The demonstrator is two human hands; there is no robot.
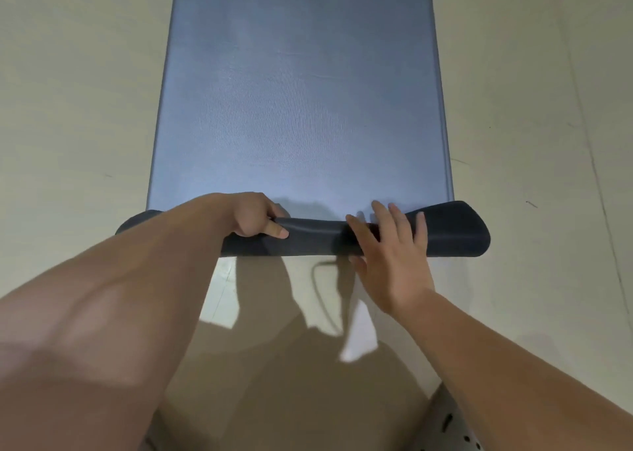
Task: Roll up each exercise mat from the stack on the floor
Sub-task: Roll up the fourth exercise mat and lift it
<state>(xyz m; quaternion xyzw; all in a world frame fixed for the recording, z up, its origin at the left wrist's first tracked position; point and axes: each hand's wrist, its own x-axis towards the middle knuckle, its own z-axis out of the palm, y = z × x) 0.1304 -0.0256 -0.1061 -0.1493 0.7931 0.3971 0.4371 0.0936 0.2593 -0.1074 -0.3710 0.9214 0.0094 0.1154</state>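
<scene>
Here I am over the mat, flat on the pale floor; its long axis runs straight away from me, far end off the top of the view, near end right under my hands; top face is a soft grey-blue with a fine woven-looking grain and a faint sheen; the underside, where it has turned over, is dark charcoal and smooth, matte, rubbery-looking

The near end is curled into a low roll lying crosswise, left to right, square to the mat's length; it is loose, fatter and flared open at the right tip, pinched thinner in the middle; its left tip is hidden behind my forearm

My left hand grasps the roll left of centre, fingers curled over the top edge, thumb stretched along the near side of it; my right hand lies on the roll right of centre, released, fingers straight and spread, tips reaching the blue surface beyond, palm pressing down on the dark rubber

A darker strip runs down the mat's right edge; whether that is its thickness or another mat underneath, I cannot tell
</scene>
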